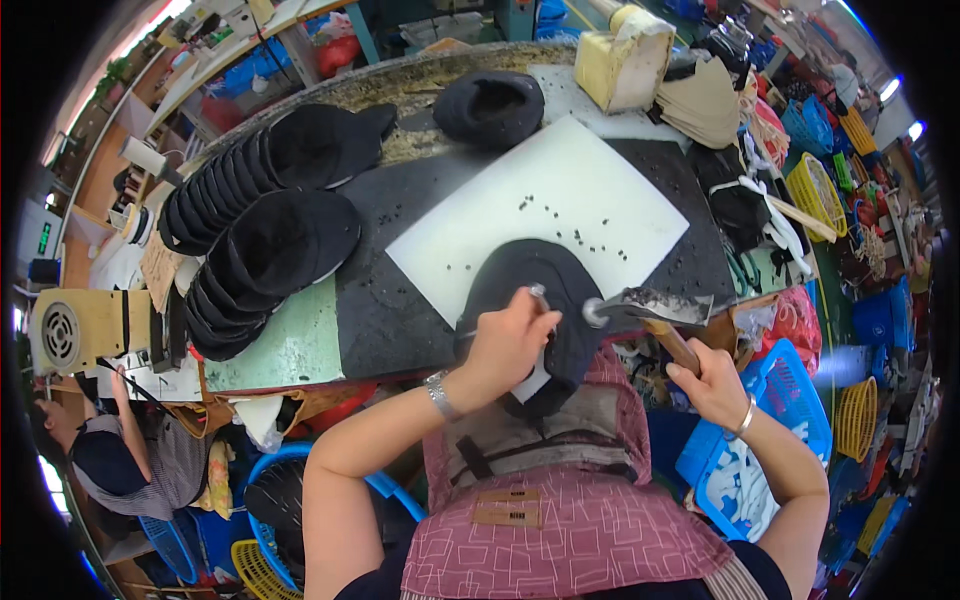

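Observation:
A black cap (520,275) lies at the near edge of the table, partly over a white board (560,180). My left hand (505,345) is closed around a short metal punch (538,292), held upright against the cap. The punch's lower end is hidden by my fingers. To the right, my right hand (712,385) grips a hammer (672,342) by its wooden handle. The hammer's round striking face is beside the cap, a little right of the punch and apart from it. Small black bits are scattered over the white board.
Nested black caps (290,240) stand in two rows at the left, and another cap (490,108) sits at the back. A yellowish block (625,65) is at the far right. A blue basket (815,400) of white pieces stands below right. Another person (130,450) sits at left.

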`<state>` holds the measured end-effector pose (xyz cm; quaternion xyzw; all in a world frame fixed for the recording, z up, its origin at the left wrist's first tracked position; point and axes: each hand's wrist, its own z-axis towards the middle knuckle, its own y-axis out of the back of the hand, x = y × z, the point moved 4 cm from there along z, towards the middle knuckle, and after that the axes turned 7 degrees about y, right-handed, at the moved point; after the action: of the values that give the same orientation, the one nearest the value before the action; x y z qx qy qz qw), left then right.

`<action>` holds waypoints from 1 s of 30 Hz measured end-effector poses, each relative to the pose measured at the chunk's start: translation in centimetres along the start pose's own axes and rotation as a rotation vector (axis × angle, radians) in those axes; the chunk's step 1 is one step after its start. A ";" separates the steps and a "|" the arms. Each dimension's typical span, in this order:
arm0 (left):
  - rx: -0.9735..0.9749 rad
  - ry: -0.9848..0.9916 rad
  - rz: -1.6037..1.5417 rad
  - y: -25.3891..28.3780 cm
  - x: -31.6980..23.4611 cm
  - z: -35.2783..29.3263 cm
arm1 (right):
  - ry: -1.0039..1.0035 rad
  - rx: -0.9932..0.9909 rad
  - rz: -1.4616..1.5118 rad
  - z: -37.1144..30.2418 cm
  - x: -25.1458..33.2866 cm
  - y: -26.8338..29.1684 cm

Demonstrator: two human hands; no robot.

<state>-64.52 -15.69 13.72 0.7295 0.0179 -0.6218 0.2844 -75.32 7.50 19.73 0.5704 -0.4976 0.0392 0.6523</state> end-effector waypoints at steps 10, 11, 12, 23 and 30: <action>-0.092 -0.373 0.407 -0.4 -2.1 -0.2 | 0.612 -0.123 -0.390 0.0 5.1 2.0; -0.066 -0.494 0.527 -0.9 -2.5 -0.4 | 0.563 -0.216 -0.048 1.0 3.2 -0.6; -0.079 -0.345 0.413 -0.4 -2.4 0.3 | 0.260 -0.073 -0.047 0.2 1.4 -0.3; -0.152 -0.266 0.255 0.2 -1.7 0.4 | 0.680 -0.502 0.851 0.3 6.7 4.0; -0.209 0.002 -0.270 3.3 0.4 1.5 | -0.001 0.044 -0.066 0.2 0.0 -1.4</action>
<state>-64.56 -19.23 14.54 0.6874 0.1806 -0.6486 0.2723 -74.64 6.87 18.72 0.6007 -0.4778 0.0284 0.6403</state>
